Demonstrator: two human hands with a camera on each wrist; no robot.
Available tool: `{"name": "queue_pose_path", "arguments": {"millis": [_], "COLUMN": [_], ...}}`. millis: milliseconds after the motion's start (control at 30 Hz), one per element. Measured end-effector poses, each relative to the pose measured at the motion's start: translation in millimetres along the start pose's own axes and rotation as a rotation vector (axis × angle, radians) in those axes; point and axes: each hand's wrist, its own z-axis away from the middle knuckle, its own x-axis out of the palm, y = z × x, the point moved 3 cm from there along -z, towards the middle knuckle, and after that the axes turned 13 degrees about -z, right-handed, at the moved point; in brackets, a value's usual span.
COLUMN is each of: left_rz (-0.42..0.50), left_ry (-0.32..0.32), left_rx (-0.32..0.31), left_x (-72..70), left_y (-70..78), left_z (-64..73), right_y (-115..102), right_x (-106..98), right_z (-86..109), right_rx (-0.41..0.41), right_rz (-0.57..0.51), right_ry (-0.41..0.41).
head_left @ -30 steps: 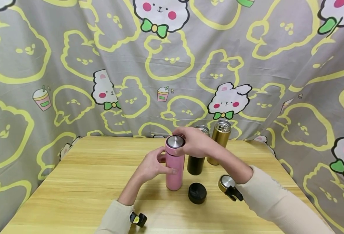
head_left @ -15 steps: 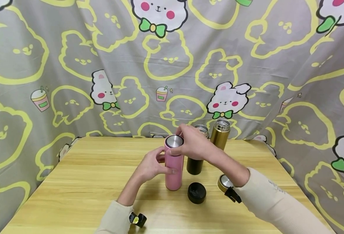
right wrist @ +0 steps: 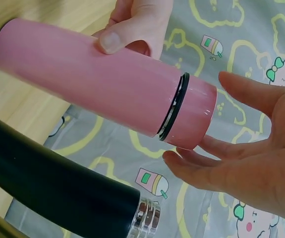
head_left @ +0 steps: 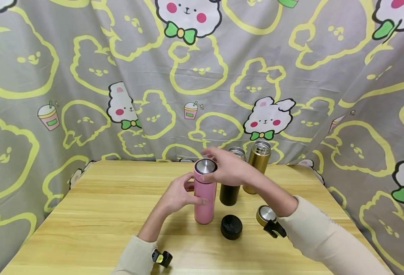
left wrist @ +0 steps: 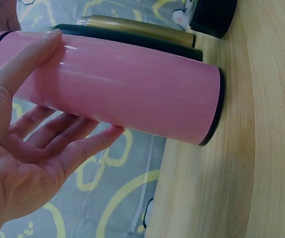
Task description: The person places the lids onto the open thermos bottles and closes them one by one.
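A pink thermos bottle [head_left: 204, 206] stands upright on the wooden table, its pink lid [right wrist: 196, 111] with a steel top on its mouth. A thin strip of metal shows between lid and body in the right wrist view. My left hand [head_left: 178, 195] grips the body, thumb across the near side and fingers at the far side. Around the lid my right hand [head_left: 230, 167] is loosely spread, its thumb [right wrist: 244, 91] away from the lid in the right wrist view and its other fingers close under the rim.
A lidless black thermos [head_left: 229, 195] and a lidless gold thermos [head_left: 259, 158] stand behind and to the right. A black lid [head_left: 231, 227] and a gold lid [head_left: 265, 215] lie on the table [head_left: 102, 221] nearer the front. A patterned curtain [head_left: 147, 68] hangs behind.
My right hand turns slightly at the lid, closing round it and then loosening, with the index finger now lifted off. The left hand and the bottle keep their place.
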Motion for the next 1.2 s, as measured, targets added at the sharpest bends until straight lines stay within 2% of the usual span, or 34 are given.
{"name": "queue_pose_path", "arguments": {"millis": [267,500,933,1200], "left_rz": [-0.004,-0.01,-0.016,-0.037], "left_ry": [-0.005,-0.01,0.0,-0.001], "left_rx": [0.007,0.009,-0.004,0.0], "left_x": [-0.5,-0.8,-0.8,-1.4], "left_y": [-0.3,-0.3,-1.0,-0.7], "left_z": [-0.2,-0.3,-1.0,-0.1], "right_y": [1.1,1.8,6.3,4.6], "right_x": [0.7,0.5,3.7,1.3], "right_z": [-0.7,-1.7,-4.0,-2.3], "right_rx": [-0.04,-0.006,0.011,0.009], "right_rz": [0.009,0.029,0.084,0.045], "right_ry": [-0.023,0.038,0.108,0.054]}}
